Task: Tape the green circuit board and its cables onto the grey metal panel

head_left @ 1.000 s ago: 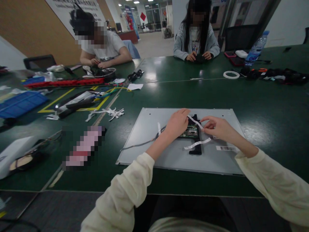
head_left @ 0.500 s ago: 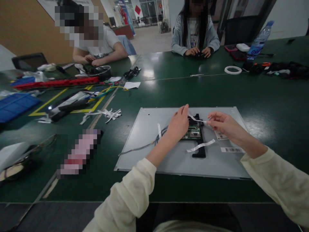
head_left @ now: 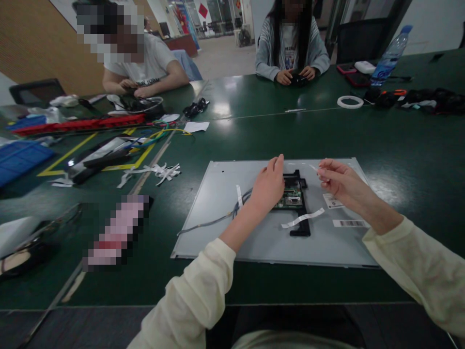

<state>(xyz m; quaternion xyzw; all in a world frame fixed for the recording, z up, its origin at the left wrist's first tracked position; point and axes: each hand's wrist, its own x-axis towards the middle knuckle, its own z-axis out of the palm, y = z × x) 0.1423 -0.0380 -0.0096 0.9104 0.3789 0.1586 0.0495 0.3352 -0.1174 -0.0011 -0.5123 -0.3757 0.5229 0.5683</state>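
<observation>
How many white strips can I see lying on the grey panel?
2: one strip at the grey cable, another strip across the black bracket. The left hand may hide more; the small white piece at the right hand is not counted.

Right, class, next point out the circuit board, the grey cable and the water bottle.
Circuit board [head_left: 285, 200]: head view, exposed green surface.
Grey cable [head_left: 209, 223]: head view, partway along its length.
Water bottle [head_left: 392, 56]: head view, middle of its body.

A long table and chairs suggest an office
</observation>
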